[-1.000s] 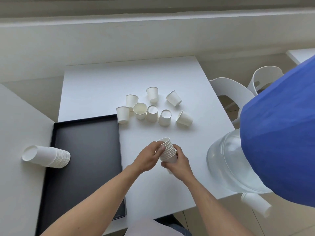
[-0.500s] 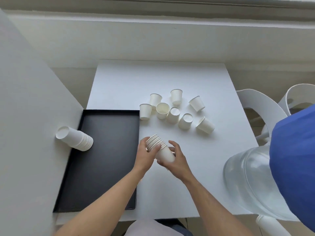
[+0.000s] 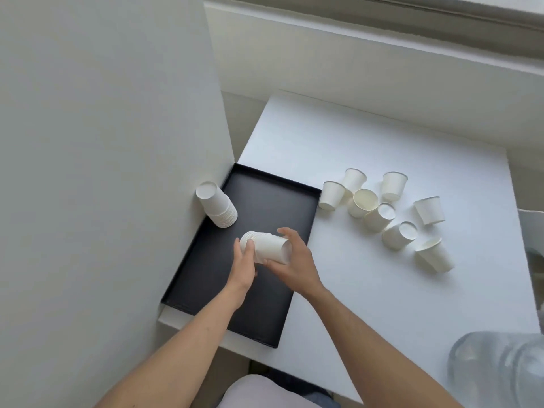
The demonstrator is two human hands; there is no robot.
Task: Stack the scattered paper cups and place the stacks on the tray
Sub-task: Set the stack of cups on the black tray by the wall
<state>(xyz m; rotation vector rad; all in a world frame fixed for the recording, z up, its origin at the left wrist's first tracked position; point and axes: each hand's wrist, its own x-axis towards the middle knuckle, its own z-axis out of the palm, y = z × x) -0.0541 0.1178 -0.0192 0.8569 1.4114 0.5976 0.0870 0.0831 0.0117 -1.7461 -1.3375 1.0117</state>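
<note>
- We hold a nested stack of paper cups (image 3: 266, 247) on its side above the black tray (image 3: 265, 207), over the middle of its right half.
- Our left hand (image 3: 244, 265) closes round the rim end of the stack, thumb laid across the rims.
- Our right hand (image 3: 294, 262) cups the base end from the right, fingers curled over the top and thumb beneath.
- A second stack (image 3: 216, 204) stands upside down at the tray's left edge near its far corner, touching the white partition (image 3: 103, 172); whether it rests wholly inside the tray we cannot tell.
- Eight loose cups (image 3: 379, 207) lie on the white table (image 3: 382, 290) just beyond the tray's far right corner, some upright, some inverted, some tipped over.
- A clear water bottle (image 3: 500, 372) shows at the table's near right corner.
</note>
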